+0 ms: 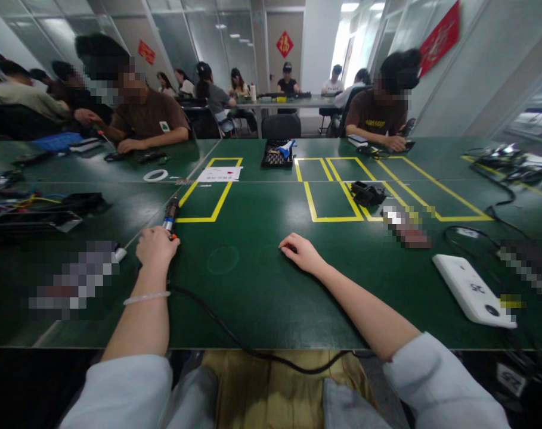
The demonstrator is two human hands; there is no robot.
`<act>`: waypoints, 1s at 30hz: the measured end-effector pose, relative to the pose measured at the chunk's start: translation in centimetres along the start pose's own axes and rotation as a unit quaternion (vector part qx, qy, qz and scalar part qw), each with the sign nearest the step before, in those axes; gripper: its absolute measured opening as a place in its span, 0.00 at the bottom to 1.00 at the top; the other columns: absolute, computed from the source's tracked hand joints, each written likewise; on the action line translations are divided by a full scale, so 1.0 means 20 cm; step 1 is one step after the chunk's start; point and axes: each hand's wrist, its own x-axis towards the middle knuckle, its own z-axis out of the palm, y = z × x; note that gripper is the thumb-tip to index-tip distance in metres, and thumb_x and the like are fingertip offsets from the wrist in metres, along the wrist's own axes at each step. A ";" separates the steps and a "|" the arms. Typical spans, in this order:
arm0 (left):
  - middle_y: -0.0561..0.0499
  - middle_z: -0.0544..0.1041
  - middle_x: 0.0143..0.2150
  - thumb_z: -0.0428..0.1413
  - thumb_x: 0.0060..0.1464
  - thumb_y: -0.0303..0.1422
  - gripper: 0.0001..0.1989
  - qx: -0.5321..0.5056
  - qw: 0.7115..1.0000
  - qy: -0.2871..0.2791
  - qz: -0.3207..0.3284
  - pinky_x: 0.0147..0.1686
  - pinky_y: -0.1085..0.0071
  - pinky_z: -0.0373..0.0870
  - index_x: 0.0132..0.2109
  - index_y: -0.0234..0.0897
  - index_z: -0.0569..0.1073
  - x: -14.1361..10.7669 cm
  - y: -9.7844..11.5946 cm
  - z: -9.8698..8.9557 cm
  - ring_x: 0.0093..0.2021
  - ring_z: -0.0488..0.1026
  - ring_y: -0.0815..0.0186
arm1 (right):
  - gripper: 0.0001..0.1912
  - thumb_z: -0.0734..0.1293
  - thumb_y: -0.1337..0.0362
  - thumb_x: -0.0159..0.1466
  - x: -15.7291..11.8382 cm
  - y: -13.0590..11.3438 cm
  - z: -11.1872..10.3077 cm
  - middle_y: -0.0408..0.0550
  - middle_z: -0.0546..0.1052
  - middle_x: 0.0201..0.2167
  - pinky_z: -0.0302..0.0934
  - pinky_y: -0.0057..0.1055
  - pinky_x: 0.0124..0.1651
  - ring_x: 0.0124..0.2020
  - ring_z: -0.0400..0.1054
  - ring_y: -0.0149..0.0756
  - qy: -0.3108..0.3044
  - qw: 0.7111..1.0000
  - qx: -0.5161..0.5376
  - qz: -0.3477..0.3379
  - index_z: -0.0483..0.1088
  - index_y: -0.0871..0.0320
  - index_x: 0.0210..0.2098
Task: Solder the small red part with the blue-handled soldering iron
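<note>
My left hand (158, 250) is closed around a corded cylindrical tool, apparently an electric screwdriver (171, 210), with a dark body, a blue band and a bit of orange by the fingers. It lies over the green table at the left. A black cable (217, 322) runs from near my left wrist down over the front edge and across to the right. My right hand (303, 251) rests on the table at the centre, fingers curled and pressed together. Whether they pinch anything small is hidden. Close to it is a faint round mark on the tabletop.
Yellow tape frames (337, 219) mark the table. A black part (368, 193), a black tray (277, 154) with a blue-and-white item, a tape roll (155, 175) and a white device (471, 291) lie around. Cables crowd both sides. Two people (149, 113) work opposite.
</note>
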 end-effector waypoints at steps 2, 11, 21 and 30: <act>0.35 0.70 0.51 0.56 0.53 0.41 0.17 0.005 1.000 0.011 0.003 0.41 0.56 0.68 0.45 0.32 0.72 0.00 0.00 0.00 0.48 0.71 0.46 | 0.06 0.63 0.70 0.63 0.00 0.00 0.00 0.46 0.71 0.35 0.59 0.28 0.39 0.34 0.65 0.32 -0.001 1.000 -0.003 0.000 0.73 0.58 0.37; 0.47 0.79 0.41 0.53 0.54 0.43 0.17 -0.302 0.919 -0.064 0.245 0.45 0.68 0.69 0.45 0.37 0.74 -0.15 0.37 0.06 0.40 0.75 0.61 | 0.06 0.63 0.69 0.63 0.00 0.01 0.01 0.46 0.71 0.35 0.59 0.28 0.38 0.33 0.65 0.31 0.005 1.000 0.006 0.002 0.73 0.58 0.37; 0.50 0.75 0.33 0.55 0.54 0.40 0.28 -0.415 0.703 -0.423 0.395 0.33 0.70 0.64 0.60 0.33 0.69 -0.50 0.87 -0.01 0.31 0.70 0.68 | 0.13 0.64 0.64 0.63 0.00 0.01 0.00 0.42 0.73 0.32 0.61 0.27 0.36 0.29 0.66 0.29 -0.003 0.993 0.119 0.010 0.66 0.58 0.47; 0.45 0.77 0.39 0.55 0.56 0.41 0.18 -0.523 0.684 -0.448 0.241 0.38 0.69 0.67 0.48 0.33 0.71 -0.53 0.87 0.10 0.35 0.73 0.67 | 0.09 0.64 0.61 0.64 0.00 0.02 0.00 0.42 0.73 0.31 0.59 0.26 0.34 0.28 0.65 0.28 0.010 0.984 0.174 0.032 0.66 0.58 0.42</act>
